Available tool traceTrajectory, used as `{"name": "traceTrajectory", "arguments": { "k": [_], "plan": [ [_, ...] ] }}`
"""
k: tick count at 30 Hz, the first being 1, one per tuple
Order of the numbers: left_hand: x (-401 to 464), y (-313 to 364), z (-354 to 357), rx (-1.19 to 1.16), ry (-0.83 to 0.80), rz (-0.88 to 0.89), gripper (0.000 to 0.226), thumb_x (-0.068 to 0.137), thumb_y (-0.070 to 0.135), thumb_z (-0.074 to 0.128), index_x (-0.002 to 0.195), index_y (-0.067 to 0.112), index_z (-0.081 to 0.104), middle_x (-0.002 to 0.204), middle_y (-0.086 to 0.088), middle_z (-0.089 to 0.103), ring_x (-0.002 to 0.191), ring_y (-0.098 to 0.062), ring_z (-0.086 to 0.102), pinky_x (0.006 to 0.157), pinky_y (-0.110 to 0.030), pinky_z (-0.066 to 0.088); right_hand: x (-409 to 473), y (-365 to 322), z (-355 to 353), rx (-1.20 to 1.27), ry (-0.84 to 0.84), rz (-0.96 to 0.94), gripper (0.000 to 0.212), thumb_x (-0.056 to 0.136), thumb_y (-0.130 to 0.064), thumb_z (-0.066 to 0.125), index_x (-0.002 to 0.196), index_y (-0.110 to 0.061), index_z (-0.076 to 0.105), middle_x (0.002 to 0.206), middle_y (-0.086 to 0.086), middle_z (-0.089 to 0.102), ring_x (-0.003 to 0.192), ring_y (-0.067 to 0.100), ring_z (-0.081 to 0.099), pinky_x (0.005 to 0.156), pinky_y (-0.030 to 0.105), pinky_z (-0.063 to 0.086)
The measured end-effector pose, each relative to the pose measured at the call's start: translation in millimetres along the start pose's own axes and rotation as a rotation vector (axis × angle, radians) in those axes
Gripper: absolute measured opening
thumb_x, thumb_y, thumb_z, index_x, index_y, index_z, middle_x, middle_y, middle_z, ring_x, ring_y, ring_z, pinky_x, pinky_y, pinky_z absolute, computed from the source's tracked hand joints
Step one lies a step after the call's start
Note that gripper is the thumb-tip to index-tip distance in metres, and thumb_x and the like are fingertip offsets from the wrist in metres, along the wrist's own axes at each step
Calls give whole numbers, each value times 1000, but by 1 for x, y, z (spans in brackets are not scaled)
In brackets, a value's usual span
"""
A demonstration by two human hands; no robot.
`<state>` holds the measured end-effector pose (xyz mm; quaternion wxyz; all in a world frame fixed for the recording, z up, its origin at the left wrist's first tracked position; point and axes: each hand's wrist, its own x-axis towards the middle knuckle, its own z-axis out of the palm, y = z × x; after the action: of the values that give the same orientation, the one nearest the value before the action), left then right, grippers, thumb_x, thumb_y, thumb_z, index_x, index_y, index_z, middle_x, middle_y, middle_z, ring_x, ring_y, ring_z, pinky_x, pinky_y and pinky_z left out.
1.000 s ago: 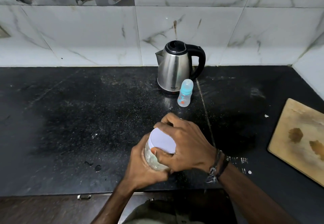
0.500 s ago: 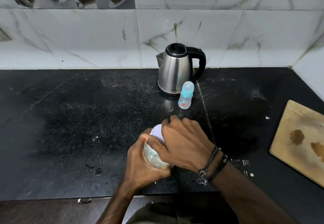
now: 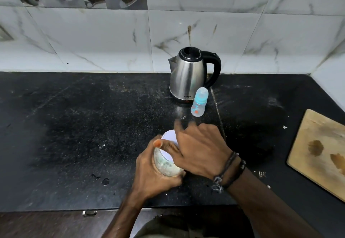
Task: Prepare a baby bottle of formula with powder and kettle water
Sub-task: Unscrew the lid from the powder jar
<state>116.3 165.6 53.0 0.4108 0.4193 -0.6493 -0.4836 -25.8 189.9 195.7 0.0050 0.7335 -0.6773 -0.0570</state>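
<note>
1. Hands first: my left hand (image 3: 156, 172) is wrapped tight round the clear jar (image 3: 166, 165) at the front of the black counter (image 3: 65, 135), and my right hand (image 3: 197, 148) lies over the white lid (image 3: 169, 135), thumb hooked across it, fingers blurred and spread. I cannot tell if they grip the rim.
2. I judge the lid is being unscrewed to reach the powder. I would keep the jar pressed down and upright, turning only the lid, so nothing spills.
3. Steel kettle (image 3: 188, 77) stands at the back wall, lid shut.
4. Baby bottle (image 3: 199, 102) stands just beside it, cap on, well apart from my hands.
</note>
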Motion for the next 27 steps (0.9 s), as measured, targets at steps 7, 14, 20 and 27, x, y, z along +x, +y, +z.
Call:
{"name": "traceTrajectory", "arguments": {
  "k": [7, 14, 20, 27],
  "plan": [
    [-3, -8, -3, -13, -9, 2, 91, 42, 21, 91, 128, 24, 61, 105, -5, 77, 91, -30, 76, 76, -51, 62, 0, 5, -1, 253, -276, -273, 62, 94, -34, 51, 150, -32, 24, 133, 18, 42, 112, 42, 54, 94, 45, 48],
    [-6, -11, -8, -7, 34, -5, 90, 43, 20, 94, 128, 16, 62, 109, 1, 77, 98, -21, 76, 83, -45, 62, 0, 1, -12, 160, -173, -86, 86, 91, -76, 26, 156, -21, 14, 158, 21, 24, 134, 41, 45, 103, 50, 40],
    [-5, -9, -10, 2, -2, 21, 95, 44, 17, 91, 133, 32, 58, 114, 0, 76, 100, -22, 76, 82, -48, 62, 1, -19, -5, 41, -99, -89, 82, 97, -69, 26, 137, -1, 46, 119, 19, 64, 106, 37, 64, 76, 40, 39],
    [-10, -17, -17, 19, 2, 29, 92, 44, 26, 89, 131, 20, 60, 110, -1, 77, 100, -23, 76, 82, -50, 61, 6, 2, 1, 260, -400, -389, 88, 87, -44, 69, 151, -49, 9, 154, 20, 27, 139, 42, 36, 110, 54, 39]
  ]
}}
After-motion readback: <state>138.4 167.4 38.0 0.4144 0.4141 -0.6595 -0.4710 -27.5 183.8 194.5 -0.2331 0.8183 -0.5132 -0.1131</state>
